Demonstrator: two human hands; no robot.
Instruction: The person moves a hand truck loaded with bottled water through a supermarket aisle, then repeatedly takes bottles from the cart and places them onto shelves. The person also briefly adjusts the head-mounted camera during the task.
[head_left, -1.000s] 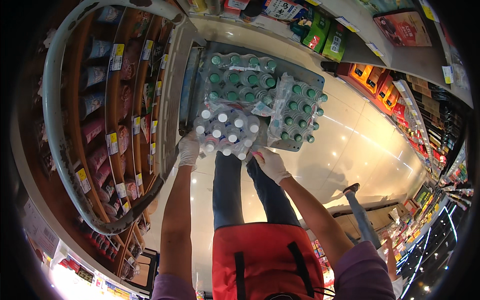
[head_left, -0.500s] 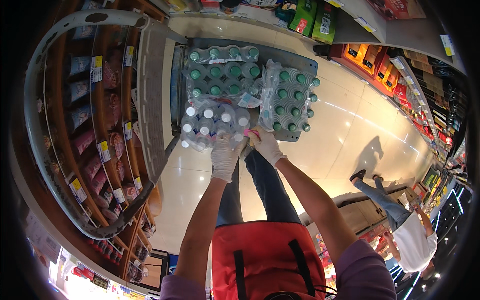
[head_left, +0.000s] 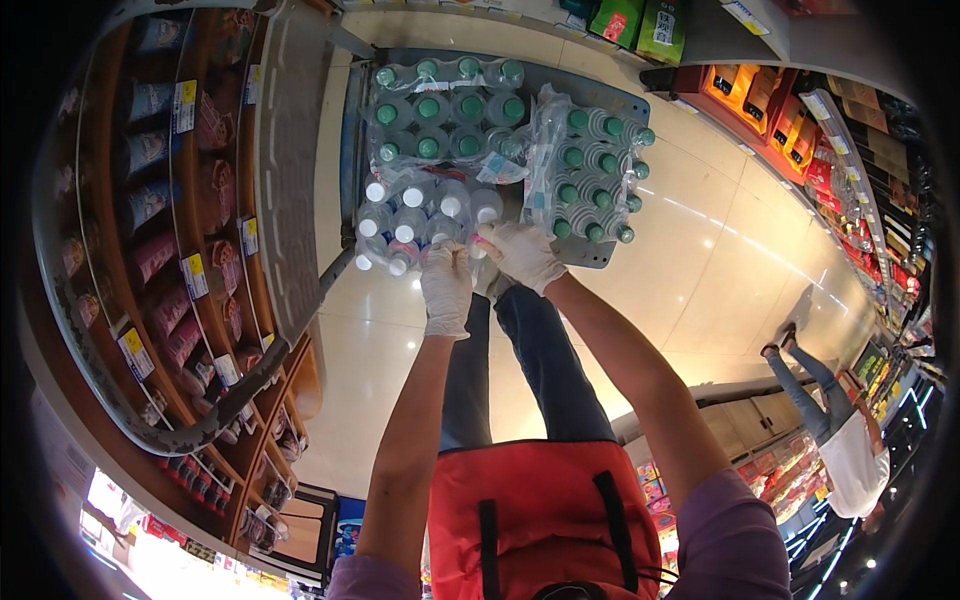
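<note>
A shrink-wrapped pack of white-capped bottles (head_left: 410, 222) stands on a blue-grey flatbed trolley (head_left: 625, 98). My left hand (head_left: 447, 290), in a white glove, is closed at the pack's near edge, seemingly pinching its clear plastic wrap. Beside it, my gloved right hand (head_left: 520, 257) closes around a small pink object (head_left: 485, 241) against the pack's near right corner. Most of that object is hidden by the fingers, so its kind is unclear. Green-capped bottles in clear wrap (head_left: 448, 115) stand behind, and another green-capped pack (head_left: 590, 180) is to the right.
The trolley's worn metal handle (head_left: 290, 170) rises at the left, before shelves of bagged goods (head_left: 150, 150). More shelving (head_left: 800, 130) runs along the right. A person in a white top (head_left: 850, 460) is farther off at the right. My red apron (head_left: 540, 510) hangs below.
My right hand has shifted left against the pack, and the pink object is now more covered. My left hand stays at the near edge. The other person has moved farther away.
</note>
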